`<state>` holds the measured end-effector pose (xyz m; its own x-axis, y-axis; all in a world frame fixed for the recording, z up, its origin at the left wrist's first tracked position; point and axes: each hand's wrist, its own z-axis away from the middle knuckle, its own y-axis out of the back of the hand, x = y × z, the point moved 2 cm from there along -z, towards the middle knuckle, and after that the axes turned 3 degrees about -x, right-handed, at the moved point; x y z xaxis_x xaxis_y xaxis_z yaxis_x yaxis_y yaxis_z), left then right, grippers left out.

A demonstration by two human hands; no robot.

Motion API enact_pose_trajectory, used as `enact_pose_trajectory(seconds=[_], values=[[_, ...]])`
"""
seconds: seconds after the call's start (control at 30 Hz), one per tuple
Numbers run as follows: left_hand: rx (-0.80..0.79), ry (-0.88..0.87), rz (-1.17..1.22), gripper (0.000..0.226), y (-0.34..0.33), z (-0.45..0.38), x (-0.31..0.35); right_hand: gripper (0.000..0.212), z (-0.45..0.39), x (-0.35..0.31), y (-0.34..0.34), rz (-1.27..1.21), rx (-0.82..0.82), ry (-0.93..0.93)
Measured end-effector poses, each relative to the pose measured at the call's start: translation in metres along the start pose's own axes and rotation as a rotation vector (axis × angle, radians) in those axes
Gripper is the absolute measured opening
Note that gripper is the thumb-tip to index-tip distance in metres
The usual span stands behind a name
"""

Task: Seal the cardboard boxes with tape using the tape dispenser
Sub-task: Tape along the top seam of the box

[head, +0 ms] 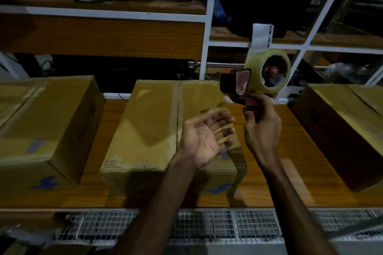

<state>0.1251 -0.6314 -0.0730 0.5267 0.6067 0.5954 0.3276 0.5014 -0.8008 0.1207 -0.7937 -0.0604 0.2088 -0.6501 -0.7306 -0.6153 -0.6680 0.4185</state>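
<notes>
our right hand [262,128] grips the red-and-black tape dispenser [257,80] by its handle (clear tape roll upward), raised above the wooden shelf [290,151]. our left hand [205,141] hovers palm-up, fingers relaxed, holding nothing, over the middle brown cardboard box [149,126].

two bare forearms, no sleeves, left hand [204,141].
</notes>
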Motion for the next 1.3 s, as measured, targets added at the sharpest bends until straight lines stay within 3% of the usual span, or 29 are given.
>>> enact_pose_trajectory(seconds=[0.1, 0.37, 0.53, 0.8, 1.1, 1.3], values=[[0.086, 0.02, 0.024, 0.043, 0.003, 0.015, 0.014, 0.038, 0.011, -0.014, -0.013, 0.009, 0.002, 0.026], [0.214, 0.097, 0.074, 0.022, 0.03, 0.055, 0.046, 0.042, 0.041, -0.038, -0.046, 0.012, -0.004, 0.04], [0.339, 0.049, -0.065, 0.019, 0.064, 0.086, 0.077, 0.047, 0.07, -0.064, -0.074, 0.103, -0.024, 0.056], [0.386, -0.034, -0.474, 0.019, 0.133, 0.152, 0.128, 0.044, 0.121, -0.111, -0.128, 0.209, -0.101, 0.149], [0.457, -0.071, -0.48, 0.028, 0.187, 0.207, 0.132, 0.059, 0.164, -0.146, -0.143, 0.337, -0.204, 0.303], [0.529, -0.166, -0.499, 0.028, 0.217, 0.233, 0.139, 0.065, 0.154, -0.137, -0.134, 0.359, -0.146, 0.298]])
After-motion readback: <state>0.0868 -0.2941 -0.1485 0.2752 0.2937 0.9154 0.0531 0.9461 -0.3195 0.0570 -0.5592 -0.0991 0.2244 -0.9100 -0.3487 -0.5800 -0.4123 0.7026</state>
